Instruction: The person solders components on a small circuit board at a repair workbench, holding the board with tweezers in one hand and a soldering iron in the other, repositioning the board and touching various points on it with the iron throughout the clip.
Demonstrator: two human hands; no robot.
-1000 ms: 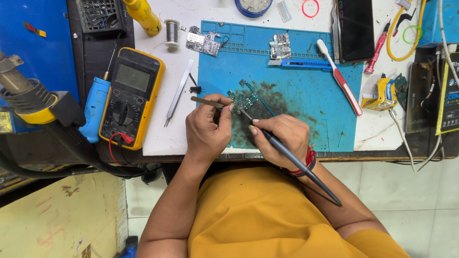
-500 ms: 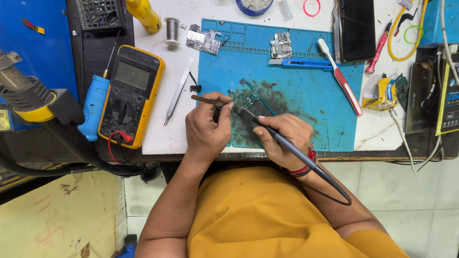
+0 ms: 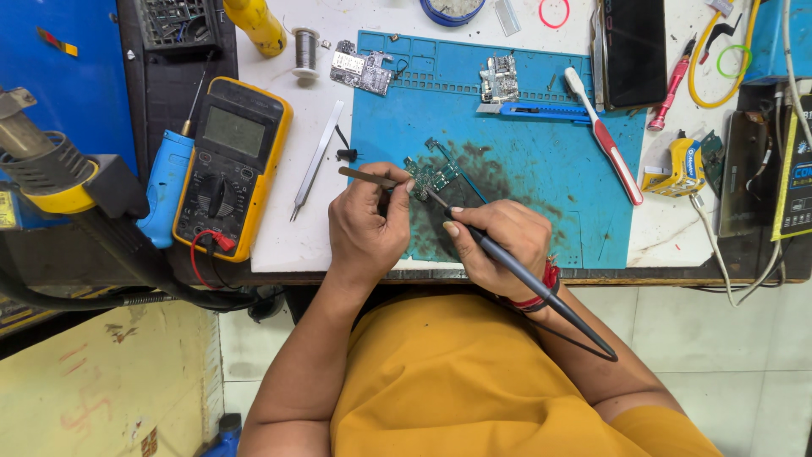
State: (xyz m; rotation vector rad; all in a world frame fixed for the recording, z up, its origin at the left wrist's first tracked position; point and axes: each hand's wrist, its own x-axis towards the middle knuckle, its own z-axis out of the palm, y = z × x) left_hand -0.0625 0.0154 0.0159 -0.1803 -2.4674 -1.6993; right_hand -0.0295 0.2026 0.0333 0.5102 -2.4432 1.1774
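A small green circuit board (image 3: 431, 175) lies on the blue work mat (image 3: 541, 161), over a dark stained patch. My left hand (image 3: 365, 228) grips metal tweezers (image 3: 365, 177) whose tips reach the board's left edge. My right hand (image 3: 499, 241) holds a dark pen-shaped soldering iron (image 3: 524, 271) like a pencil, its tip touching the board. Its cable runs back over my wrist towards my yellow shirt.
A yellow multimeter (image 3: 230, 165) and a second pair of tweezers (image 3: 317, 159) lie left of the mat. Other circuit boards (image 3: 362, 68), a blue utility knife (image 3: 541, 110), a toothbrush (image 3: 605, 135), a solder spool (image 3: 306, 51) and a dark phone (image 3: 634, 46) sit at the back. A hot-air nozzle (image 3: 42, 165) juts in at left.
The soldering iron's rear end has swung slightly. Both hands stay over the board.
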